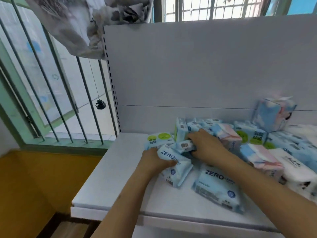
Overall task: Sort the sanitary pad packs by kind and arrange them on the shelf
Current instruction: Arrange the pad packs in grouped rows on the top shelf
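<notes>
- Our left hand [154,160] grips a blue ZERO pack [173,166] on the white shelf [109,182]; its long axis runs from near right toward far left
- Our right hand [205,148] closes over a barcoded pack [184,145] just behind it
- A second ZERO pack [217,188] lies flat beside them; pink-and-blue packs [260,158] crowd the right side

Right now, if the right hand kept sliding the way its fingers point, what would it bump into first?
The right hand points left and slightly away. It would probably first meet the green-dot pack lying flat beyond the barcode pack it grips, though depth is unclear.
</notes>
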A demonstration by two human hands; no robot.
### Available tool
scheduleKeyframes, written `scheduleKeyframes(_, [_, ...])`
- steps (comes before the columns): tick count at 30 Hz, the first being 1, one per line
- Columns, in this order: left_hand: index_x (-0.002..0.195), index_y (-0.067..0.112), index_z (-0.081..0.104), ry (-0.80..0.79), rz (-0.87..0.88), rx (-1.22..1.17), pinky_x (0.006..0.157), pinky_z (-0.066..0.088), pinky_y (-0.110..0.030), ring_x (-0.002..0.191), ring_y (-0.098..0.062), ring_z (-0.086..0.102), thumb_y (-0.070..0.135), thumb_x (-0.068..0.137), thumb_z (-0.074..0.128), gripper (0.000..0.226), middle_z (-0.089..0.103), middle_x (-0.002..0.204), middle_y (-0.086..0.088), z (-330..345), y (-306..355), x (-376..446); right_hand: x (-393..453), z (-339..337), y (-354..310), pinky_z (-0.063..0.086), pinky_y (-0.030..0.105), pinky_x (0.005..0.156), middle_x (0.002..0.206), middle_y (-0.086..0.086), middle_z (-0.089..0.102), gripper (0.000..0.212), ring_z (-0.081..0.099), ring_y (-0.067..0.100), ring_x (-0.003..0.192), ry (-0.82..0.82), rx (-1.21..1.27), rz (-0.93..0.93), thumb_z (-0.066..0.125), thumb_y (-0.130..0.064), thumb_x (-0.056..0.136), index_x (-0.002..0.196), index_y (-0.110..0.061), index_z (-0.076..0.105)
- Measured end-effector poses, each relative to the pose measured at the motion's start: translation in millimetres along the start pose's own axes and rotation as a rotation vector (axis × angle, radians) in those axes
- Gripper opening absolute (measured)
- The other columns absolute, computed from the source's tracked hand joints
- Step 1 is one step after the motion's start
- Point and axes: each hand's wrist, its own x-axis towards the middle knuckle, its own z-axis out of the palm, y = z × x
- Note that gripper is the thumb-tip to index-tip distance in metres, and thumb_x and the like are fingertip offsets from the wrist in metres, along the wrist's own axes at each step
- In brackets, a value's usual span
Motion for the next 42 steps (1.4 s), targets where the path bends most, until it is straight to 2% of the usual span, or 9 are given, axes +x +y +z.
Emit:
scheduleKeyframes(9, [0.11, 0.015, 0.066, 0.089, 0.095, -0.525, 0.073, 0.062, -0.043, 0.082, -0.023, 0.074, 0.03, 0.07, 0.088, 0.049, 0.074, 0.098, -0.006, -51, 0, 16, -9, -28, -12, 0.046, 0.038, 0.075, 0.093, -0.006, 0.069, 0.042, 0.054, 0.021, 0.086, 0.527, 0.036, -0.074, 0.08, -0.048, 0.071, 0.104, -0.022, 0.072])
scheduleKeyframes(15, [0.102, 0.004, 0.07, -0.104, 0.102, -0.885, 0.057, 0.057, -0.034, 0.079, -0.03, 0.073, 0.024, 0.088, 0.072, 0.025, 0.075, 0.094, -0.018, -65, 10, 3, -24, -31, -48, 0.038, 0.027, 0.102, 0.128, -0.008, 0.055, 0.049, 0.047, 0.013, 0.117, 0.635, 0.305, -0.072, 0.077, -0.026, 0.082, 0.129, -0.026, 0.061])
scheduleKeyframes(22, [0.126, 0.013, 0.066, -0.49, 0.165, -1.177, 0.099, 0.049, -0.055, 0.11, -0.035, 0.067, 0.056, 0.097, 0.042, 0.057, 0.07, 0.119, -0.015, -47, 22, -24, -71, -21, -69, 0.025, 0.032, 0.117, 0.148, -0.006, 0.039, 0.051, 0.033, 0.014, 0.138, 0.57, 0.225, -0.056, 0.047, -0.055, 0.095, 0.138, -0.027, 0.055])
scheduleKeyframes(27, [0.128, 0.009, 0.063, -0.624, 0.252, -1.135, 0.095, 0.05, -0.054, 0.113, -0.039, 0.064, 0.031, 0.091, 0.063, 0.043, 0.067, 0.123, -0.019, -9, 40, -46, -134, -39, -79, 0.023, 0.026, 0.116, 0.155, -0.012, 0.028, 0.049, 0.022, 0.007, 0.144, 0.678, 0.369, 0.248, 0.049, -0.056, 0.094, 0.137, -0.034, 0.051])
scheduleKeyframes(30, [0.132, 0.008, 0.059, -0.746, 0.327, -1.143, 0.096, 0.051, -0.057, 0.113, -0.039, 0.065, 0.033, 0.087, 0.066, 0.052, 0.068, 0.123, -0.019, 18, 60, -69, -178, -54, -72, 0.018, 0.028, 0.119, 0.162, -0.017, 0.002, 0.101, 0.007, 0.007, 0.149, 0.64, 0.575, 0.596, 0.06, -0.077, 0.073, 0.154, -0.039, 0.013])
scheduleKeyframes(32, [0.138, 0.012, 0.052, -0.803, 0.379, -1.16, 0.094, 0.049, -0.062, 0.115, -0.04, 0.063, 0.036, 0.085, 0.065, 0.059, 0.066, 0.125, -0.018, 38, 75, -88, -209, -64, -65, 0.03, 0.045, 0.117, 0.162, -0.013, 0.014, 0.118, 0.028, 0.016, 0.145, 0.638, 0.874, 0.732, 0.066, -0.084, 0.058, 0.152, -0.047, 0.005])
scheduleKeyframes(35, [0.146, 0.023, 0.039, -0.895, 0.444, -1.169, 0.095, 0.049, -0.062, 0.118, -0.037, 0.062, 0.032, 0.087, 0.063, 0.064, 0.063, 0.131, -0.014, 71, 95, -126, -258, -69, -57, 0.047, 0.051, 0.104, 0.144, -0.009, 0.052, 0.087, 0.058, 0.02, 0.123, 0.657, 1.214, 0.71, 0.07, -0.067, 0.072, 0.146, -0.044, 0.03])
scheduleKeyframes(38, [0.148, 0.029, 0.039, -1.026, 0.504, -1.072, 0.095, 0.052, -0.057, 0.119, -0.03, 0.063, 0.035, 0.091, 0.061, 0.061, 0.061, 0.136, -0.008, 107, 112, -171, -313, -72, -48, 0.05, 0.05, 0.101, 0.127, -0.008, 0.066, 0.064, 0.065, 0.019, 0.114, 0.765, 1.248, 0.711, 0.065, -0.054, 0.082, 0.139, -0.04, 0.041])
scheduleKeyframes(42, [0.146, 0.03, 0.041, -1.145, 0.564, -0.868, 0.093, 0.055, -0.054, 0.117, -0.026, 0.065, 0.033, 0.096, 0.061, 0.054, 0.064, 0.133, -0.002, 164, 141, -231, -405, -83, -20, 0.048, 0.051, 0.103, 0.126, -0.006, 0.067, 0.074, 0.065, 0.021, 0.114, 0.849, 1.256, 0.837, 0.073, -0.06, 0.075, 0.139, -0.038, 0.043])
